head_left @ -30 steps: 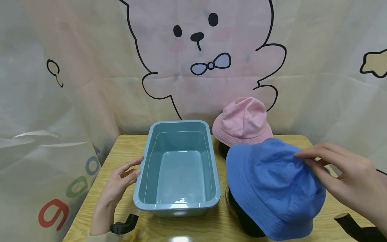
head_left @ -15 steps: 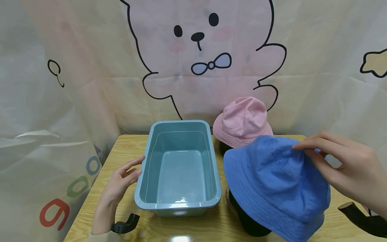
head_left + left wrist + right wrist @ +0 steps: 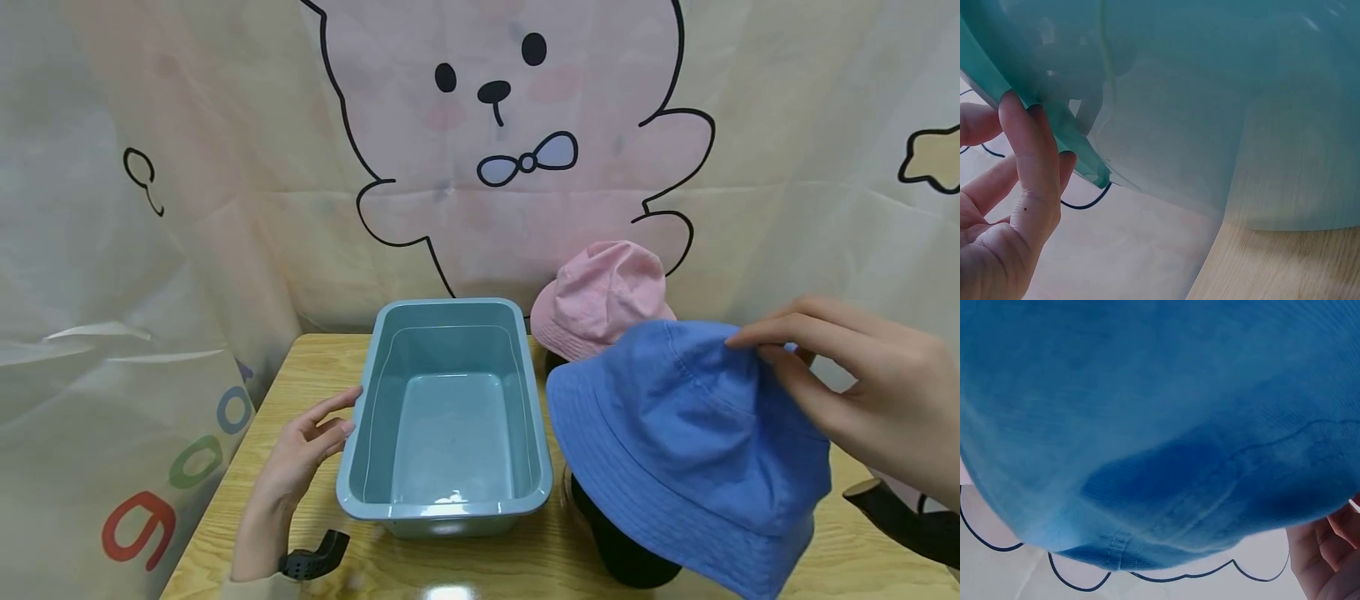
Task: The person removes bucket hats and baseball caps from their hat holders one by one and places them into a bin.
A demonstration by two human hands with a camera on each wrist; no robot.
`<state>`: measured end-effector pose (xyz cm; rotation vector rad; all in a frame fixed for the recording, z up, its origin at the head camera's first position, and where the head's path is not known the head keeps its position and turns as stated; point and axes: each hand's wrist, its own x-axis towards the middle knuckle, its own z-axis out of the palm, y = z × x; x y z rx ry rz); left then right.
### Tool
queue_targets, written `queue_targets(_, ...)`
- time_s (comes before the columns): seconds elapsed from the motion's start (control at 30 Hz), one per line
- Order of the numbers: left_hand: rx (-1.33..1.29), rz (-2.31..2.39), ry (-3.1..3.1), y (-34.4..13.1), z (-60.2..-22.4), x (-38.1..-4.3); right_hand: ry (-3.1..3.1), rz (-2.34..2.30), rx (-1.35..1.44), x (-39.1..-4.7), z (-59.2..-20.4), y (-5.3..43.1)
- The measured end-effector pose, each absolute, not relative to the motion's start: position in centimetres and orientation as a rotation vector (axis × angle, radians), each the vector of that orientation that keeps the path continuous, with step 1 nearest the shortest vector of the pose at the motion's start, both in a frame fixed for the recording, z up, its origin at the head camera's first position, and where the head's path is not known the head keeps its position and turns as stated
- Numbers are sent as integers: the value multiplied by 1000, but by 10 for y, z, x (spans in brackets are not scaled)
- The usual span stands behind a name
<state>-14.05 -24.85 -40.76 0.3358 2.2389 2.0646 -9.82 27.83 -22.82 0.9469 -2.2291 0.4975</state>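
Note:
Thumb and fingers of my right hand (image 3: pixel 862 387) pinch the crown of a blue bucket hat (image 3: pixel 690 442), which hangs tilted with its brim down to the left. Below the brim shows part of a black rounded form (image 3: pixel 626 537); the hat hides the rest. In the right wrist view the blue cloth (image 3: pixel 1147 412) fills most of the picture, with fingers (image 3: pixel 1329 556) at its lower right edge. My left hand (image 3: pixel 300 458) touches the left rim of a blue-green plastic basin (image 3: pixel 442 510) with loosely bent fingers. Nothing lies inside the basin.
Behind the blue hat, a pink bucket hat (image 3: pixel 603 296) sits on a dark support, partly covered. Everything stands on a wood-grain table (image 3: pixel 315 367). A printed cloth curtain (image 3: pixel 300 250) with a bear drawing closes off the back and left side.
My right hand has lifted the blue hat upward, so its crown covers more of the pink hat and more of the black form shows below. The left hand stays at the basin rim.

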Motion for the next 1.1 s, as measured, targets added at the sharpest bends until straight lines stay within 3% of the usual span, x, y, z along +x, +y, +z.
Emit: queue_targets(1.1, 286, 2044, 2264, -246, -406, -140, -2165, 424, 990, -114, -183, 226)
